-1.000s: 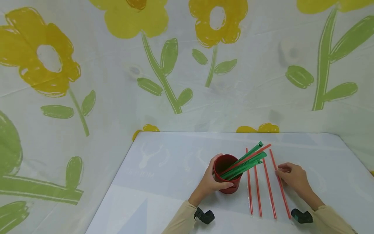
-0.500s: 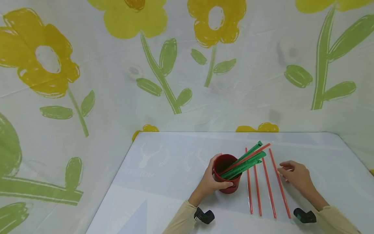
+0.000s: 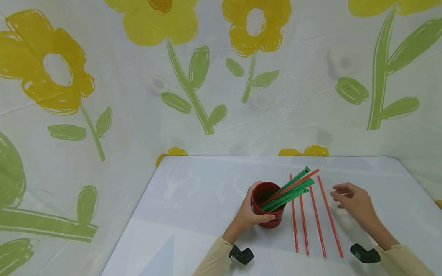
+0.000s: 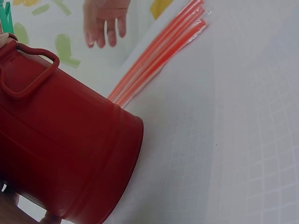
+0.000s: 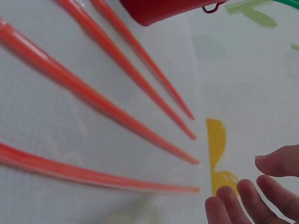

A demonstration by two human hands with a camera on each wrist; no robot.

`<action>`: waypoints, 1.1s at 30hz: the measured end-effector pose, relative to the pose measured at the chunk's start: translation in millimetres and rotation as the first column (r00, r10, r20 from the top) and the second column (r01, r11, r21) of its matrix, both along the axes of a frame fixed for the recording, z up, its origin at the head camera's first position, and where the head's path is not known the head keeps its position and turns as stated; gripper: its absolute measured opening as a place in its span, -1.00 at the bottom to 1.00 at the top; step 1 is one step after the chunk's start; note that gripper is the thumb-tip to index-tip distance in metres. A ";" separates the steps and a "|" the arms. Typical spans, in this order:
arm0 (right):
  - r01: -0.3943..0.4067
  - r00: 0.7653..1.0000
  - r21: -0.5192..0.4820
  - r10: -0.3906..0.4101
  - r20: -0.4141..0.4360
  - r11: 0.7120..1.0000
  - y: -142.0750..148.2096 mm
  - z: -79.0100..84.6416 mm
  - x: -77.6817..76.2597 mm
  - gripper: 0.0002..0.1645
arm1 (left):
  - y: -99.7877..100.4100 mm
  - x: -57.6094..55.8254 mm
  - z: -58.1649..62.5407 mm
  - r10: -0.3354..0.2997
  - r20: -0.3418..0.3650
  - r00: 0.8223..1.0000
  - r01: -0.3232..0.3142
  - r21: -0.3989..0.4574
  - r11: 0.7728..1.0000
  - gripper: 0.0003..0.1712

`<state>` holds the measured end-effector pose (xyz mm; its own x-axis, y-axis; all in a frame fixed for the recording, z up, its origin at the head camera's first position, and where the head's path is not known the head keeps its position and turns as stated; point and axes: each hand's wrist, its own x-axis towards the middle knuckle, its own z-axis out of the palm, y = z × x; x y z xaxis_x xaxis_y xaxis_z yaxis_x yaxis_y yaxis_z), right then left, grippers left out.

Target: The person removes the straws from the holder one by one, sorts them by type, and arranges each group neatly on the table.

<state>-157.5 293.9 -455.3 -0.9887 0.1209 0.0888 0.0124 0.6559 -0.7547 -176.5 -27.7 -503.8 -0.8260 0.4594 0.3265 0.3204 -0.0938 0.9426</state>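
Head view: your left hand point(image 3: 249, 215) grips the red cup point(image 3: 279, 217); your relaxed right hand point(image 3: 355, 202) holds nothing. Right of the cup, four straws point(image 3: 317, 221) point toward the desk's far edge point(image 3: 221, 157). Tipping it might spill the overhanging green packets point(image 3: 288, 196).

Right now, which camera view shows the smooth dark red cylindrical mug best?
The head view: the mug shows from rim to base, though the left hand covers part. The left wrist view shows its side closely but cropped; the right wrist view catches only a part at the top edge.
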 end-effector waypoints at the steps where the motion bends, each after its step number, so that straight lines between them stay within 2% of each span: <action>1: -0.001 1.000 -0.004 0.001 -0.007 1.000 -0.9 2.2 0.4 -0.48 | -0.1 -0.2 -0.1 -0.001 -0.002 1.000 0.001 0.002 1.000 0.05; 21: 0.016 0.995 -0.074 -0.023 -0.098 0.997 -21.5 42.7 5.5 -0.47 | 0.0 0.1 1.0 0.003 0.007 1.000 -0.003 -0.011 1.000 0.06; 33: -0.027 0.983 -0.140 0.001 -0.183 0.990 -36.4 65.0 12.2 -0.56 | 0.7 -0.3 -0.5 0.012 -0.016 1.000 -0.012 -0.012 1.000 0.04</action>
<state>-145.3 257.5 -390.2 -0.9593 0.1309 0.2503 -0.1422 0.5418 -0.8284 -176.8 -27.1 -504.3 -0.8264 0.4533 0.3341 0.3365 -0.0782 0.9384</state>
